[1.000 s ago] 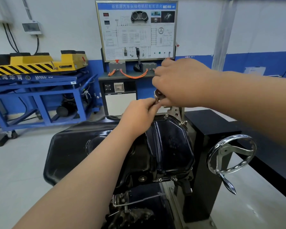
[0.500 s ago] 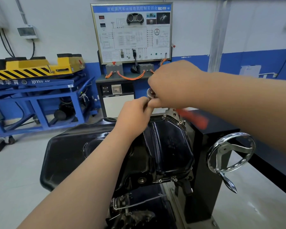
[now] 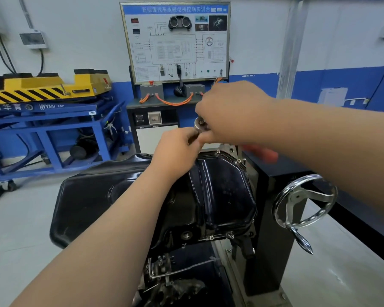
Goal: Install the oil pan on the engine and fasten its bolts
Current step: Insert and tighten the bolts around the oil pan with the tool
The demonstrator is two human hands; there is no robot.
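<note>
Right of oil pan (image 3: 222, 191), chrome handwheel (image 3: 297, 197).

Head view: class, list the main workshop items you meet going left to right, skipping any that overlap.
Yellow lift platform → training panel board → red ratchet handle → chrome handwheel.

Hands: two, the left hand (image 3: 177, 149) and the right hand (image 3: 231, 114), both on the one tool.
Ratchet (image 3: 201, 124): one, with a steel head and a red grip.
Oil pan (image 3: 226, 191): one, black.
Bolts (image 3: 238, 161): four plain on the pan's rim, two far and two near; the rest are too small to count.
Handwheel (image 3: 306, 202): one, chromed.
Training board (image 3: 175, 41): one.
Blue trolley (image 3: 53, 129): one.
Yellow lift (image 3: 42, 87): one.
</note>
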